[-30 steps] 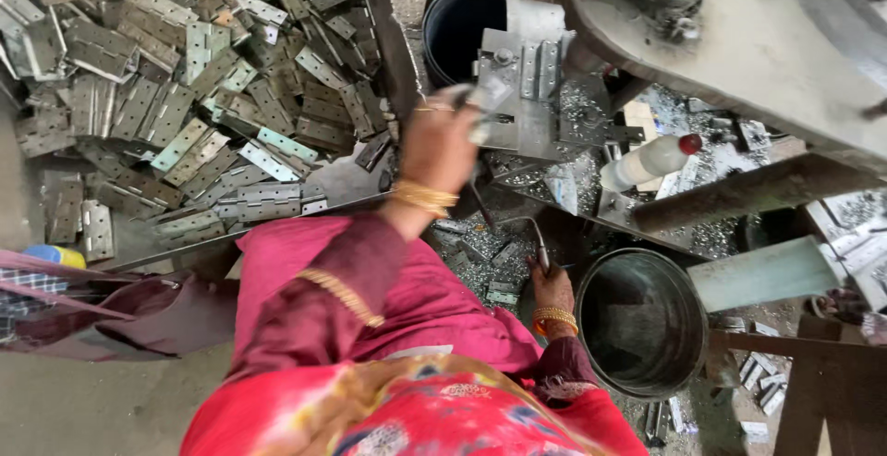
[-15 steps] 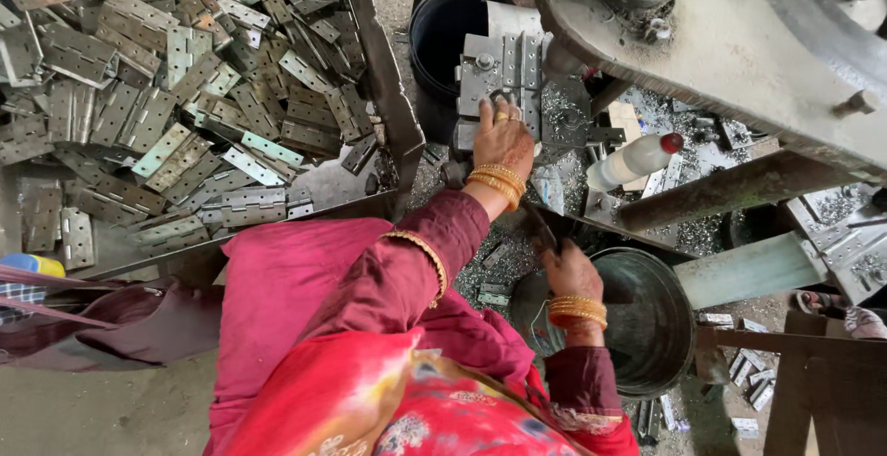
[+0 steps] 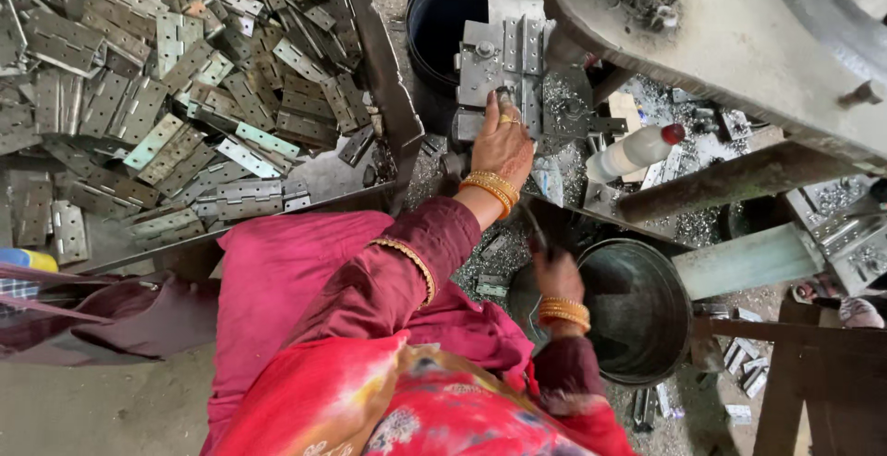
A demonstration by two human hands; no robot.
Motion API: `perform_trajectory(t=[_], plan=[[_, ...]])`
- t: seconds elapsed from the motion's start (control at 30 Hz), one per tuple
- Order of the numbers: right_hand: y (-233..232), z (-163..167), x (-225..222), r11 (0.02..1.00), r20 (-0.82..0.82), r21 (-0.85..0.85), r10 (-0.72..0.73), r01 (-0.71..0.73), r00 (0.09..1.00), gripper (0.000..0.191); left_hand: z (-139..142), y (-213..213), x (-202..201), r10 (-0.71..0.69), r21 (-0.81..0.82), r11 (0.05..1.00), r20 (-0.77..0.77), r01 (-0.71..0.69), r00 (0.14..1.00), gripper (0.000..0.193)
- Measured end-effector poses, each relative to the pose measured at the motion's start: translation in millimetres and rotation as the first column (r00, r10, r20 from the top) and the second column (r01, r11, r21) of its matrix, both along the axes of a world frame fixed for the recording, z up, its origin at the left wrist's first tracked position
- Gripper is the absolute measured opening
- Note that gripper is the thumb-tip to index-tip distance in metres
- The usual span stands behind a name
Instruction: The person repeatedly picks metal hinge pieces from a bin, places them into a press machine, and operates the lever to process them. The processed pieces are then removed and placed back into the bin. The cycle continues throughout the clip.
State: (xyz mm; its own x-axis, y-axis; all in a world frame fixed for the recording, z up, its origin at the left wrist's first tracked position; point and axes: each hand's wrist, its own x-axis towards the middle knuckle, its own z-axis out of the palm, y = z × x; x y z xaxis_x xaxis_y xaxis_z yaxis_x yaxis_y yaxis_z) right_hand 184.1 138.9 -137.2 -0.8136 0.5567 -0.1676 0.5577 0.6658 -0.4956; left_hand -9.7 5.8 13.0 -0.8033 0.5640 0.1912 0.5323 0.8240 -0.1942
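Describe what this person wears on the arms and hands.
Both arms are in dark maroon long sleeves with a thin gold trim band near the cuff. Each wrist carries a stack of gold bangles. The left hand has a ring on one finger; the right hand is bare apart from its bangles.

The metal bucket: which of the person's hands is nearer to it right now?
Right. The right hand is at the rim of the metal bucket; the left hand is up at the press die, well away.

Daylit gritty concrete floor [image 3: 83,410] strewn with scraps [image 3: 748,373].
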Motion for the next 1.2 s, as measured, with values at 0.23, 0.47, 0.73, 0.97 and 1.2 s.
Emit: perform_trajectory(t=[0.23,0.47,0.73,0.97,1.2], plan=[[0.3,-14.7,2.9,0.998,-0.017,-0.055,0.037,-0.038,0.999,0.046,4.8,1.9,-6.8,-0.008,-0.006,1.000,0.067,0.009,0.998,0.030],[-1.6,-12.5,2.7,0.998,-0.171,0.006,-0.055,0.057,0.984,0.056,9.5,5.9,-20.4,0.030,0.144,0.989,0.065,-0.039,0.997,0.042],[11.4,-9.8,2.0,0.990,-0.120,0.021,0.140,-0.138,0.983,0.047,11.2,7.5,-34.4,0.022,-0.198,0.979,0.295,0.038,0.955,0.033],[2.8,-21.1,2.6,1.000,-0.077,0.004,0.027,-0.027,0.997,0.057,14.7,7.9,-43.0,0.102,0.159,0.983,-0.045,-0.093,0.994,0.043],[13.6,-12.1,9.1,0.999,-0.016,-0.031,0.017,-0.018,1.000,0.047,18.8,8.1,-48.0,0.070,0.043,0.995,0.277,-0.085,0.958,0.037]])
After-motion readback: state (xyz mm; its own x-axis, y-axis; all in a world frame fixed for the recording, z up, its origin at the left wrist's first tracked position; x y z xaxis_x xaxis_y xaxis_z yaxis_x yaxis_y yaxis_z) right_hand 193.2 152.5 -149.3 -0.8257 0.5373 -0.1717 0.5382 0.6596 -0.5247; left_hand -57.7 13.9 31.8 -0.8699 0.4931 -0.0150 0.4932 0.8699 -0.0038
